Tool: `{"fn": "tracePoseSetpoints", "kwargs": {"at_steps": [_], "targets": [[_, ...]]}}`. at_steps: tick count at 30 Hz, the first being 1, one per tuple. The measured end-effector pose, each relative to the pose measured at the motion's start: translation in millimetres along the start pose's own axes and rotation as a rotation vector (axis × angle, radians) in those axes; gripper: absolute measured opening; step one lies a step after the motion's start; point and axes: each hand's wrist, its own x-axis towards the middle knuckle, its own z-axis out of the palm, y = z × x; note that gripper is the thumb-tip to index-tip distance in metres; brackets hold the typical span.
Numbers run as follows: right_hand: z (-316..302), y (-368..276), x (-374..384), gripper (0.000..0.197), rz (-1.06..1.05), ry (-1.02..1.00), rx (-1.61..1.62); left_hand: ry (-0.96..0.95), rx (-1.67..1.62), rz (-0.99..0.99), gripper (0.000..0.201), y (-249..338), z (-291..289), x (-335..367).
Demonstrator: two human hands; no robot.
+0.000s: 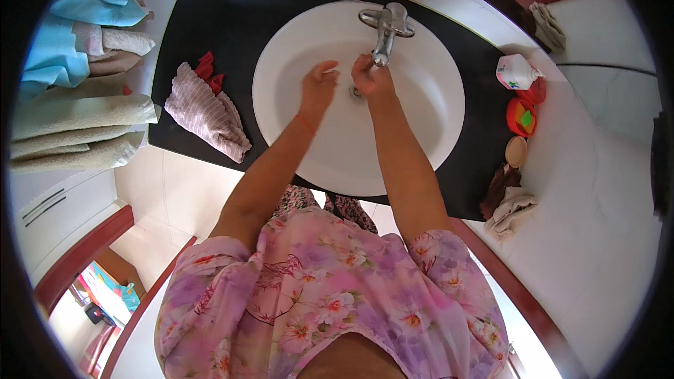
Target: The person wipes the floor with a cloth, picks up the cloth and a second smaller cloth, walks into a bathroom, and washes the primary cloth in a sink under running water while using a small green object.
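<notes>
left hand over sink, fingers bent loosely apart, right hand by faucet, fingers curled, cannot tell if closed

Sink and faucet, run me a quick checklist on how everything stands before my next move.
1. Both hands over the basin: ok. The left hand and right hand are within the white basin.
2. Right hand near the spout: ok. It is at the faucet's outlet end.
3. Left hand empty: ok. Nothing shows in it, though it is slightly blurred.
4. Water running: cannot tell. No clear stream shows.
5. Drain open: cannot tell. The right hand partly hides it.
6. Striped towel out of the basin: ok. It lies on the black counter, to the left.
</notes>
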Motion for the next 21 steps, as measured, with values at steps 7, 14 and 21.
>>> {"fn": "tracePoseSetpoints", "kwargs": {"at_steps": [7, 14, 21], "targets": [[-45, -64, -1, 0.009, 0.079, -0.172, -0.213, 0.24, 0.982, 0.839, 0.028, 5, -156, -20], [-83, -76, -53, 0.012, -0.258, 0.263, -0.616, 0.201, 1.596, 0.395, 0.072, 11, -231, -59], [-167, 17, -7, 0.019, -0.141, 0.115, -0.22, 0.104, 1.393, 0.851, 0.068, -3, -267, -62]]}}
